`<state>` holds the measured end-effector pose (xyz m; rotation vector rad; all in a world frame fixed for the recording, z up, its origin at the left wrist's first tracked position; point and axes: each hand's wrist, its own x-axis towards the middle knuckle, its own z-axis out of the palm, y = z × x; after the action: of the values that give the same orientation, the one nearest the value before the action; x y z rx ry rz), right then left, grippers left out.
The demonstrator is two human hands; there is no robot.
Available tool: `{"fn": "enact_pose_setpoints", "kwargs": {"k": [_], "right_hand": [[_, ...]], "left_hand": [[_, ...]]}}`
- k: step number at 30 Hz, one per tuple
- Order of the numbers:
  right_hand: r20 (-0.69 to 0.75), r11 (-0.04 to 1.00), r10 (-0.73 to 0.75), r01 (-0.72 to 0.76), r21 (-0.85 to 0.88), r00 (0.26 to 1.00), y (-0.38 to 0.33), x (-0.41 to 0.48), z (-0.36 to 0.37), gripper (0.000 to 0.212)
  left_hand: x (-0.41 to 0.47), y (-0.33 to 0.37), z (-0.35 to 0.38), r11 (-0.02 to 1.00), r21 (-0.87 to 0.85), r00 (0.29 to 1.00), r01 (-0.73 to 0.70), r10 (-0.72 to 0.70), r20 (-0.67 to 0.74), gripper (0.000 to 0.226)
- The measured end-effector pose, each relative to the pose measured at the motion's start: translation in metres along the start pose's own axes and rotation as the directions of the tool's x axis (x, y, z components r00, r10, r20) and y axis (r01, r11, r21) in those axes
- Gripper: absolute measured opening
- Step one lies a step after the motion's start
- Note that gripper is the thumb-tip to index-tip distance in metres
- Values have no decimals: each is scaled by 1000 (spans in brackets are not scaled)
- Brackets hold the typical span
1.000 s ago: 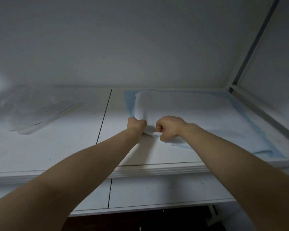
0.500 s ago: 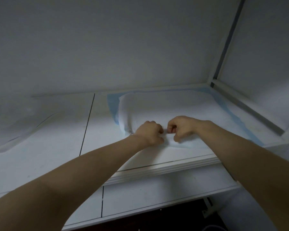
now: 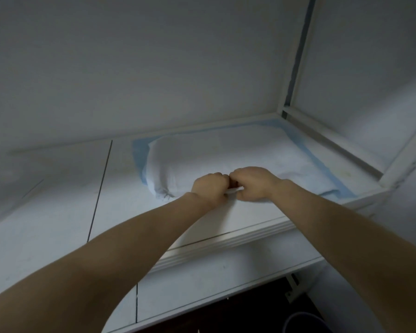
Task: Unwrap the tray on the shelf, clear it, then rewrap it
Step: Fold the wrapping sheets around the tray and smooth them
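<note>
White shelf (image 3: 58, 212) carries the wrapped tray (image 3: 190, 159) in its right rear corner. At the tray's near edge the left hand (image 3: 209, 188) and right hand (image 3: 252, 183), knuckles touching, each pinch the wrap (image 3: 286, 162).

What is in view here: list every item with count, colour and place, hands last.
wrap: one, white, bundled over the tray at the right back of the upper shelf; the tray itself is hidden.
pad: one, blue-edged, flat under the wrap.
upper shelf: one, white, across the picture.
lower shelf: one, white, below the upper shelf's front lip.
frame post: one, white with a dark strip, right corner.
round rim: one, grey, bottom right; what it is cannot be told.
left hand: one, curled, pinching the wrap's near edge.
right hand: one, curled, pinching the same edge right beside the left hand.
</note>
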<state>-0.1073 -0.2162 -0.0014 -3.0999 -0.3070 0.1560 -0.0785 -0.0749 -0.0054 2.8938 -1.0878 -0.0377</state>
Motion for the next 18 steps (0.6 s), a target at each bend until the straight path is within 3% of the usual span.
{"fn": "enact_pose_setpoints", "kwargs": {"k": [6, 12, 18], "right_hand": [[8, 998, 62, -62, -9, 998, 25, -13, -2, 33], [-40, 976, 81, -88, -199, 996, 40, -20, 5, 18], [-75, 974, 63, -78, -212, 995, 47, -17, 9, 27]], "left_hand": [[5, 2, -4, 987, 151, 999, -50, 51, -4, 26], [14, 7, -4, 992, 119, 998, -33, 27, 56, 29], [28, 25, -5, 996, -4, 993, -85, 85, 86, 39]]}}
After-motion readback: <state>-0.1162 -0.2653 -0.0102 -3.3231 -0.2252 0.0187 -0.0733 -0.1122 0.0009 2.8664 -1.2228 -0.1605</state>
